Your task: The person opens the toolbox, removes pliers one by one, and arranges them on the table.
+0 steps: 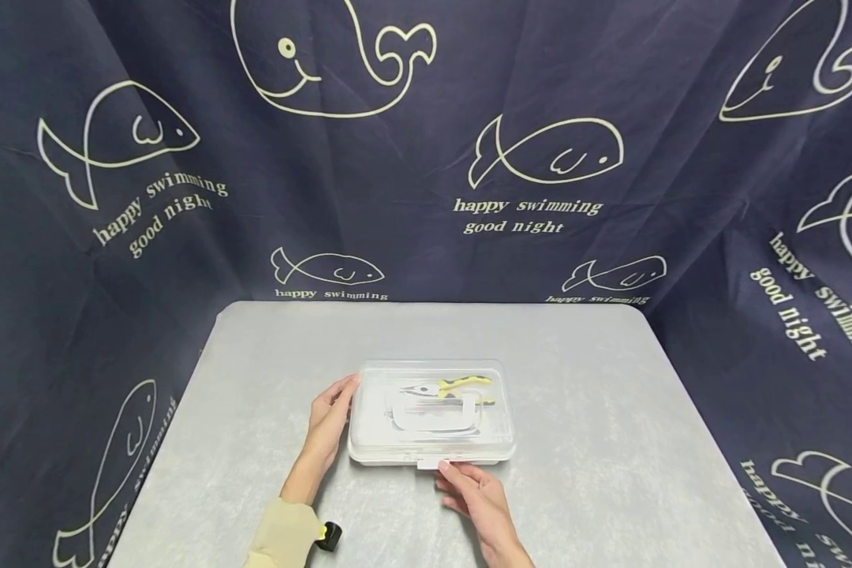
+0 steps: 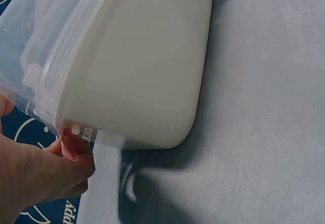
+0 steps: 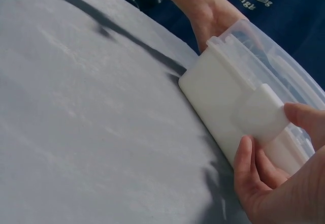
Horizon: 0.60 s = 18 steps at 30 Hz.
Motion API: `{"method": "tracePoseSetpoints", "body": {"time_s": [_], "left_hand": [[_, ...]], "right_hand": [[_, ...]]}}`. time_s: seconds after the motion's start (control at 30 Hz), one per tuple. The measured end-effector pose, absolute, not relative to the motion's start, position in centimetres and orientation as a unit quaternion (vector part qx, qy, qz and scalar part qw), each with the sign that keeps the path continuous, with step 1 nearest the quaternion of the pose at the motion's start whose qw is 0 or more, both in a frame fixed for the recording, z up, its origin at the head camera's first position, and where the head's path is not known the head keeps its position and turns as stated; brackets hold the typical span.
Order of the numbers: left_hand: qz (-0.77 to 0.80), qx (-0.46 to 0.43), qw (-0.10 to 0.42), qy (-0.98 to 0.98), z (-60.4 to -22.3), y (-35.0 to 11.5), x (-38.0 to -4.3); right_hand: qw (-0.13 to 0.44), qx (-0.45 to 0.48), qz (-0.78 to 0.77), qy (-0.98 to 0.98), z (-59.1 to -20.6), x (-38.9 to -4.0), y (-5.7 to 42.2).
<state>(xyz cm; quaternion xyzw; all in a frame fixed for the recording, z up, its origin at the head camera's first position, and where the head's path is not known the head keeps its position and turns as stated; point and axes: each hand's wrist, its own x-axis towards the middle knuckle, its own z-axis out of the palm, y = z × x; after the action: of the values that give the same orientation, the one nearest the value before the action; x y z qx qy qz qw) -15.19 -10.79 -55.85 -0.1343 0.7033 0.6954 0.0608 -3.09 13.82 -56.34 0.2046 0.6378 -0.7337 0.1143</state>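
Note:
A white plastic storage box (image 1: 431, 454) with a clear lid (image 1: 376, 402) sits on the table, its lid down. Through the lid I see pliers with yellow and black handles (image 1: 465, 384). My left hand (image 1: 332, 418) holds the box's left side; in the left wrist view its curled fingers (image 2: 76, 150) are at the rim under the lid's edge. At the front, my right hand (image 1: 479, 501) pinches the white latch (image 3: 264, 113), thumb on its upper edge and bent fingers below it.
The grey table (image 1: 610, 442) extends around the box. Dark blue fabric (image 1: 426, 158) with fish drawings hangs behind and at both sides. A black device (image 1: 330, 536) is strapped to the left wrist by the beige sleeve (image 1: 284, 532).

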Motion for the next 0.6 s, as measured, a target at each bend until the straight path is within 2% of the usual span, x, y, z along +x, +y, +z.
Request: {"method": "tracePoseSetpoints", "body": {"time_s": [0.33, 0.6], "left_hand": [[0.696, -0.129, 0.064, 0.704, -55.7, -10.7, -15.0], [0.696, -0.131, 0.065, 0.703, -55.8, -10.7, -15.1]], "right_hand": [[0.130, 0.205, -0.727, 0.642, -56.4, -3.1, 14.0], [0.109, 0.189, -0.720, 0.659, -56.3, -2.7, 15.1]]}}
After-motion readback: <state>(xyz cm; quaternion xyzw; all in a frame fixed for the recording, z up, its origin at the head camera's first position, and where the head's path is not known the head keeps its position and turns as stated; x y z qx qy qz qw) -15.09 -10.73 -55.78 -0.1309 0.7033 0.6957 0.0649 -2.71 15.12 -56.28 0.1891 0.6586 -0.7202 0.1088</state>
